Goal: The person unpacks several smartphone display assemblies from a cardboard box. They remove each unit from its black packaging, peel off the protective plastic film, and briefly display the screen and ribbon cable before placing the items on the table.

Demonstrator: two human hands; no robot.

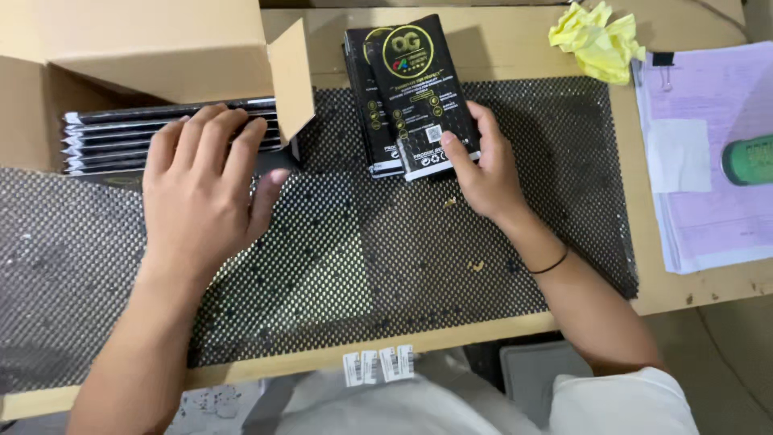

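A: Where are the hands now?

B: The left hand (205, 181) lies flat, fingers spread, on a row of black flat packs (121, 137) that stand on edge inside the open cardboard box (161, 48) at the far left corner of the table (515, 48). It presses on them; I cannot see it grip any.

A: And the other?

B: The right hand (483, 173) holds the near end of a small stack of black packets (411, 97), thumb on top, the other fingers at its right side. The stack lies on the black mesh mat (346, 258), close to the far edge of the table, just beside the box flap.

A: How far is the work?

B: I judge it is in the middle: many packs are in the box, a few are outside on the mat.

A: What is unclear?

B: The box is cut off at the left and top, so its filling is hidden. The number of packets in the stack I cannot count. At the right edge are pink papers (708, 161) and a green object (749, 159), cut off; a crumpled yellow paper (596, 40) lies at the far side.
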